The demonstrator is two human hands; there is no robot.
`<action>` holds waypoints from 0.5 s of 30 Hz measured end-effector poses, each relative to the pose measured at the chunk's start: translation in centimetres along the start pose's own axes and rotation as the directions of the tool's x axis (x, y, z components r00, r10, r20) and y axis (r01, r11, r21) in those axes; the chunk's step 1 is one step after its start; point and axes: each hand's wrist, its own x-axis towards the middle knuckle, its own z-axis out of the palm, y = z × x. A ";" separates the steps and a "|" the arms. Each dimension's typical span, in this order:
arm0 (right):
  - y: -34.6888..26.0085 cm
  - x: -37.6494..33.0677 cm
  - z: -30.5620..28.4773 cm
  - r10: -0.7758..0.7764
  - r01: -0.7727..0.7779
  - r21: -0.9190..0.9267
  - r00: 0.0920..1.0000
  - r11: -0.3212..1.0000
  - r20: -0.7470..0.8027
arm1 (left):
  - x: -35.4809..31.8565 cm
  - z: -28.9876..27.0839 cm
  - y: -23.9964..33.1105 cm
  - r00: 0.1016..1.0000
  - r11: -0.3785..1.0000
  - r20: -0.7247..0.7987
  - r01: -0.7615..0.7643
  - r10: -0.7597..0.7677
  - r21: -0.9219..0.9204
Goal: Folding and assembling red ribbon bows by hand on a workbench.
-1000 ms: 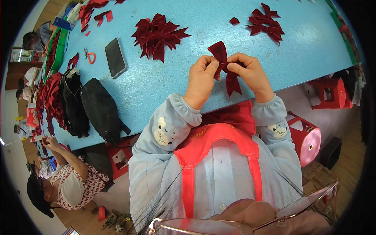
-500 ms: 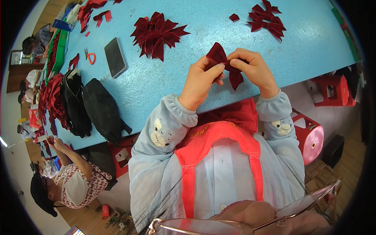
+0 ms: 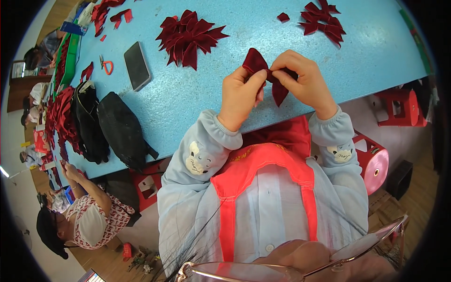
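A long table with a speckled light-blue top [image 3: 188,105] crosses the room. 2 red plastic stools [image 3: 375,160] stand along its near edge at right, by a black box-shaped container [image 3: 400,181]. Brown plank flooring [image 3: 423,185] shows below; a pale wall [image 3: 19,193] and 1 slim white light [image 3: 4,170] lie far left.

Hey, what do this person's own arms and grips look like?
The left sleeve and right sleeve are light blue and loose, with gathered cuffs; each carries a pale cartoon figure with dark details. The left grip and right grip are bare, without gloves.
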 end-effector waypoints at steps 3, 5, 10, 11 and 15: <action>-0.1 0.2 0.3 -0.256 0.242 -0.186 0.965 0.952 -0.050 | 0.1 -0.2 -0.1 0.989 0.955 -0.035 0.128 -0.142 -0.269; -0.4 0.5 0.0 -0.344 0.348 -0.295 0.937 0.890 0.065 | 0.0 -0.2 0.0 0.991 0.965 -0.041 0.117 -0.130 -0.234; -1.7 1.0 -0.6 -0.326 0.402 -0.325 0.908 0.856 0.264 | -0.5 -0.2 -0.3 0.995 0.966 -0.021 0.094 -0.102 -0.241; -1.8 1.1 -0.7 -0.325 0.402 -0.324 0.907 0.857 0.266 | -0.6 -0.1 -0.2 0.994 0.966 -0.023 0.094 -0.103 -0.243; -2.1 1.5 -0.9 -0.321 0.477 -0.472 0.870 0.741 0.375 | -0.8 0.6 0.0 0.991 0.942 -0.059 0.097 -0.123 -0.323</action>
